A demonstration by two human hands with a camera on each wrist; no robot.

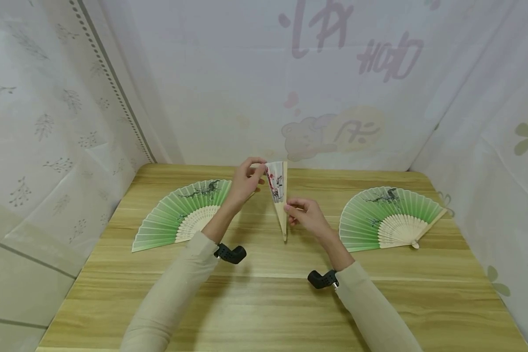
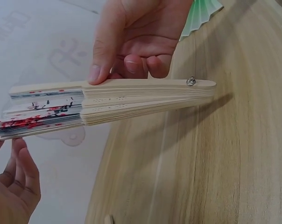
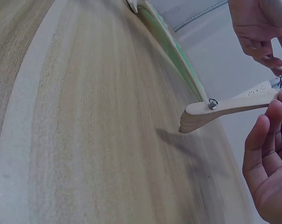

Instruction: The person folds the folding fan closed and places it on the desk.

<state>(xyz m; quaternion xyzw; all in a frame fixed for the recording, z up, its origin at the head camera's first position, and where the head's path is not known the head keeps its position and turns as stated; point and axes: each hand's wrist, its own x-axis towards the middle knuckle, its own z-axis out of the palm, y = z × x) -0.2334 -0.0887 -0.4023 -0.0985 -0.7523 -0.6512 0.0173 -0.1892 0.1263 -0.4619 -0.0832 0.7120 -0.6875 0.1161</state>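
Note:
A folding fan with white leaf, red blossoms and pale wooden ribs is held up, spread only a little, its pivot end pointing down toward me. My left hand pinches the leaf's upper left edge. My right hand grips the right guard stick about midway along. In the left wrist view the fan shows its stacked ribs and metal rivet, apart from the wood below, where its shadow falls. The right wrist view shows the rivet end of the fan and my right fingers pinching the stick.
Two spread green folding fans with a dark bird-and-branch print lie on the wooden table: one fan at left, partly behind my left arm, another at right. Patterned white curtains surround the table's back and sides.

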